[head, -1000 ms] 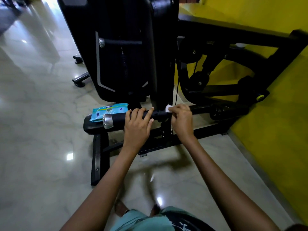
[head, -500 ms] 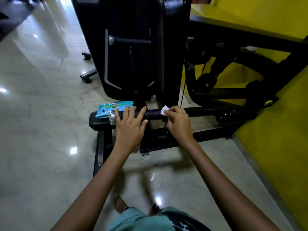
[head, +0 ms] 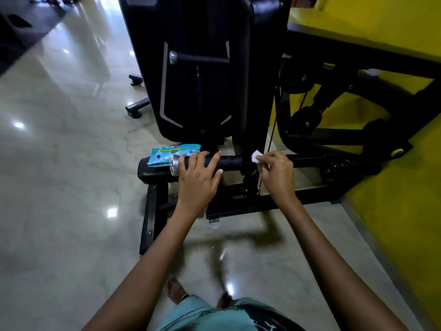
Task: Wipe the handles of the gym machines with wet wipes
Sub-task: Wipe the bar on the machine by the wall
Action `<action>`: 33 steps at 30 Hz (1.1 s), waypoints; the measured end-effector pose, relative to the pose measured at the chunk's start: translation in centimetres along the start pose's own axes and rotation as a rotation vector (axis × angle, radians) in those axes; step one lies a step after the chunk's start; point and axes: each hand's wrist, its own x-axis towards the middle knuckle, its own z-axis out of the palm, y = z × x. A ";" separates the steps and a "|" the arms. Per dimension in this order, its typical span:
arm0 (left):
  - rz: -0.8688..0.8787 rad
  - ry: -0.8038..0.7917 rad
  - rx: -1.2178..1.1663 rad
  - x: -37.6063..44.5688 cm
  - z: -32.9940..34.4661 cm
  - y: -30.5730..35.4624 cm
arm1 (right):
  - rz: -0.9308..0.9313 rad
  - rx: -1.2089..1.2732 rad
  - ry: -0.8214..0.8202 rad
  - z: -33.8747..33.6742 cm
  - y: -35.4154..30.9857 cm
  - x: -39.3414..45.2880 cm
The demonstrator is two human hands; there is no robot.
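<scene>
Head view: left hand (head: 199, 180) lies over the black handle (head: 229, 162) of the gym machine (head: 205, 75), fingers draped across the top of the bar and loosely curled round it, thumb on the near side, so it holds the handle. Just left of that hand the chrome end cap (head: 173, 164) of the handle sticks out. Behind the left hand's fingertips and a bit to its left sits a blue wet wipe pack (head: 164, 154), resting on the black padded seat (head: 152, 173), touching or just beside the end cap, cannot tell which. Right hand (head: 278, 174) is on the same bar, to the right of the left hand and apart from it, fingers bent and pinching a small white wipe (head: 256, 156) against the handle near where the bar meets the upright post; only a corner of the wipe shows past the fingertips on the hand's far-left side. Beyond the right hand, pulleys (head: 306, 120) and black frame tubes. Further right of it, a yellow wall (head: 393, 211). Under both forearms, glossy marble floor (head: 59, 187) with light spots. Near the bottom edge, teal shorts (head: 198, 314) and bare toes (head: 175, 290)
</scene>
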 end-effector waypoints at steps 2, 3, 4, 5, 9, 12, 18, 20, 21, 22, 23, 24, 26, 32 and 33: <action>-0.002 -0.006 0.001 0.0 0.0 -0.1 | 0.035 -0.012 0.006 0.4 -1.0 0.3; -0.004 -0.010 0.001 0.0 0.1 -0.1 | 0.002 -0.011 0.005 0.7 -2.0 0.2; -0.005 -0.014 0.001 0.0 0.0 0.0 | -0.059 -0.001 -0.003 1.0 -2.8 -0.1; -0.006 -0.018 -0.002 0.0 0.1 0.0 | -0.130 0.013 -0.025 1.1 -3.5 -0.5; -0.012 -0.050 -0.027 -0.1 0.0 -0.1 | -0.249 0.005 -0.068 0.8 -2.9 -1.6; -0.019 -0.061 -0.034 -0.1 0.0 -0.1 | -0.126 0.022 0.015 0.7 -2.0 -0.5; -0.013 -0.056 -0.062 -0.1 -0.2 -0.2 | -0.227 0.047 -0.049 1.3 -3.5 -0.6; -0.014 -0.058 -0.079 -0.1 -0.4 -0.2 | -0.257 0.056 -0.048 0.7 -2.1 -0.5; -0.020 -0.057 -0.086 -0.1 -0.5 -0.1 | -0.231 0.054 -0.028 0.4 -1.6 -0.3; -0.024 -0.056 -0.093 -0.1 -0.6 -0.1 | -0.185 0.056 -0.001 0.3 -1.3 0.0; -0.029 -0.057 -0.099 -0.1 -0.7 -0.1 | -0.141 0.061 0.023 0.4 -1.4 0.2; -0.034 -0.062 -0.100 -0.1 -0.7 0.0 | -0.112 0.068 0.033 0.6 -2.0 0.4; -0.041 -0.078 -0.095 -0.1 -0.9 0.0 | -0.127 0.089 0.007 1.3 -3.8 0.5; 0.040 -0.081 -0.088 0.3 -1.8 -1.0 | -0.315 0.062 -0.066 0.9 -3.4 -0.1; 0.042 -0.065 -0.094 0.4 -1.9 -1.4 | -0.268 0.045 -0.042 0.7 -2.9 0.1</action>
